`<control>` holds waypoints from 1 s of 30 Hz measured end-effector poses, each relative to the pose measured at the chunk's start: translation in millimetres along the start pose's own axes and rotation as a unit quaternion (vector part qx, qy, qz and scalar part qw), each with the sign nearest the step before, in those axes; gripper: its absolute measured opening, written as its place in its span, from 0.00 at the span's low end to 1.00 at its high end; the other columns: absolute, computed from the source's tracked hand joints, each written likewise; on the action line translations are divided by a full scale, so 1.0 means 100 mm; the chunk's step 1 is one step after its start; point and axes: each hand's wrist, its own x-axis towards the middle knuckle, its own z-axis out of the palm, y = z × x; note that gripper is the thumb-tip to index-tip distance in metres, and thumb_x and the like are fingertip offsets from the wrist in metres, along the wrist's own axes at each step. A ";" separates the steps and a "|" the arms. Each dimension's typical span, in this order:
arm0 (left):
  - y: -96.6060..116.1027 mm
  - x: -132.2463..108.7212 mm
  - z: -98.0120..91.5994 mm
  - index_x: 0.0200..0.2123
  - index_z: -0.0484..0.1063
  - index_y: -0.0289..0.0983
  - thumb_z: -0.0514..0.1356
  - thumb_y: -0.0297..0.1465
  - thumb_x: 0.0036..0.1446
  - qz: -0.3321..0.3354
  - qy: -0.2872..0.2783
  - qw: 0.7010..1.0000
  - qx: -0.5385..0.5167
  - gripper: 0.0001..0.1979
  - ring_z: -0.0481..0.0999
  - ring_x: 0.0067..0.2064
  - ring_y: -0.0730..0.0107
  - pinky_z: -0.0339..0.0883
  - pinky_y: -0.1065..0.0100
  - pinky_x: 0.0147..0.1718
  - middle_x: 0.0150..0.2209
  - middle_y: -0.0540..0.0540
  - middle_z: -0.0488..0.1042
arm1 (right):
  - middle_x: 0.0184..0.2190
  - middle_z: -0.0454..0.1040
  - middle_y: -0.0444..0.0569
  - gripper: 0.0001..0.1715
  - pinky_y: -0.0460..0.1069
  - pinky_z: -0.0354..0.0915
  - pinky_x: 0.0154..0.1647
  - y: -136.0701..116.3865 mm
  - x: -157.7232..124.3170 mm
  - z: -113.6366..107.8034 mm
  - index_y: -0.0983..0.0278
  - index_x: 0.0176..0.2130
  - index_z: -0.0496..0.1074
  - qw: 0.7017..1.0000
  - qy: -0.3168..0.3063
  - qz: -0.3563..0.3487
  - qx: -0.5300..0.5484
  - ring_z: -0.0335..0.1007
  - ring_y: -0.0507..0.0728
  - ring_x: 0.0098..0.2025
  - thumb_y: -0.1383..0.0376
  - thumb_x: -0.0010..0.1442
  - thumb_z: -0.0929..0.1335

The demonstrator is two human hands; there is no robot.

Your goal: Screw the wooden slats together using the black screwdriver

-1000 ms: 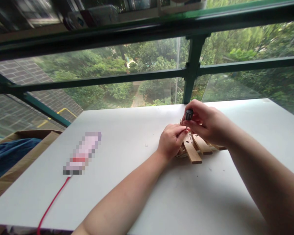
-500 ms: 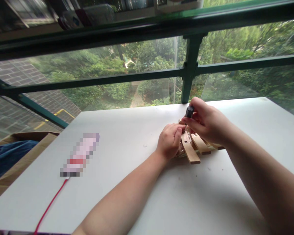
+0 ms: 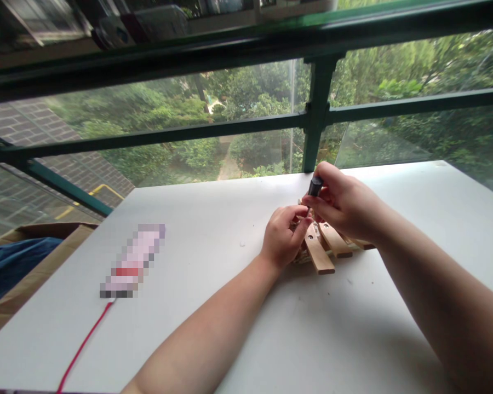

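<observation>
My right hand (image 3: 340,202) is closed around a screwdriver's black handle (image 3: 315,187), which tilts slightly and points down. Below it is a wooden assembly (image 3: 321,256) of pale slats with rounded ends, lying on the table. Dark screw heads show on two of the slats. Beside the screwdriver's lower end, my left hand (image 3: 281,235) has its thumb and forefinger brought together over the assembly's left part. What those fingertips pinch is hidden. Both hands also cover the rear of the assembly.
The white table (image 3: 197,262) carries small scraps near the assembly. A blurred-out flat device (image 3: 135,257) lies at left, with a red cable (image 3: 84,345) running to the front edge. A cardboard box (image 3: 66,249) holding blue cloth stands beyond the left edge. Green railing (image 3: 316,115) borders the back.
The left thumb has shifted from along the slat toward the screwdriver's lower end, nearer the forefinger. The screwdriver handle has tilted slightly; the assembly stays about where it was.
</observation>
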 end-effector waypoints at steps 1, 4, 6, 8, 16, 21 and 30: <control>0.00 0.00 0.00 0.40 0.73 0.40 0.57 0.37 0.63 -0.001 0.006 1.000 0.000 0.09 0.74 0.39 0.67 0.67 0.67 0.41 0.37 0.47 0.77 | 0.22 0.61 0.39 0.16 0.46 0.51 0.22 0.00 0.00 0.00 0.58 0.34 0.51 1.000 -0.001 0.000 -0.003 0.57 0.51 0.22 0.63 0.58 0.67; -0.02 0.00 0.00 0.38 0.75 0.40 0.58 0.37 0.62 0.003 0.019 1.000 0.002 0.09 0.74 0.37 0.69 0.67 0.67 0.39 0.35 0.48 0.77 | 0.21 0.59 0.38 0.16 0.46 0.50 0.22 -0.01 0.00 0.01 0.58 0.33 0.51 1.000 -0.004 -0.007 -0.008 0.56 0.50 0.22 0.63 0.58 0.67; -0.02 0.01 0.00 0.37 0.75 0.40 0.58 0.37 0.62 0.006 0.020 1.000 0.001 0.09 0.74 0.36 0.69 0.67 0.68 0.38 0.34 0.48 0.77 | 0.21 0.60 0.38 0.17 0.46 0.50 0.22 -0.01 0.01 0.02 0.58 0.33 0.51 1.000 -0.001 -0.015 -0.011 0.56 0.50 0.22 0.63 0.58 0.67; -0.02 0.01 0.00 0.37 0.75 0.39 0.58 0.38 0.62 0.006 0.020 1.000 -0.001 0.09 0.74 0.35 0.69 0.67 0.68 0.37 0.34 0.48 0.77 | 0.21 0.61 0.38 0.16 0.47 0.51 0.23 0.00 0.01 0.02 0.58 0.34 0.52 1.000 0.006 -0.022 -0.017 0.57 0.50 0.22 0.63 0.57 0.67; 0.00 0.03 0.00 0.36 0.75 0.39 0.56 0.34 0.63 0.002 0.006 1.000 -0.003 0.09 0.74 0.37 0.68 0.67 0.68 0.38 0.35 0.48 0.77 | 0.38 0.72 0.46 0.27 0.47 0.61 0.30 -0.04 -0.05 -0.05 0.59 0.54 0.58 0.995 -0.062 -0.081 0.000 0.67 0.52 0.30 0.69 0.56 0.67; -0.02 0.03 0.01 0.38 0.76 0.38 0.56 0.33 0.63 0.002 0.004 1.000 0.003 0.09 0.74 0.40 0.68 0.67 0.68 0.40 0.37 0.47 0.78 | 0.41 0.73 0.47 0.30 0.48 0.64 0.38 -0.04 -0.05 -0.04 0.59 0.56 0.59 0.994 -0.058 -0.094 0.015 0.69 0.54 0.37 0.76 0.55 0.64; -0.02 0.01 0.02 0.39 0.75 0.39 0.56 0.33 0.63 -0.007 -0.011 1.000 0.020 0.08 0.75 0.41 0.67 0.68 0.67 0.41 0.38 0.47 0.78 | 0.31 0.72 0.45 0.14 0.48 0.57 0.27 0.00 0.00 -0.02 0.59 0.42 0.60 0.998 -0.032 -0.051 -0.018 0.65 0.53 0.28 0.69 0.56 0.66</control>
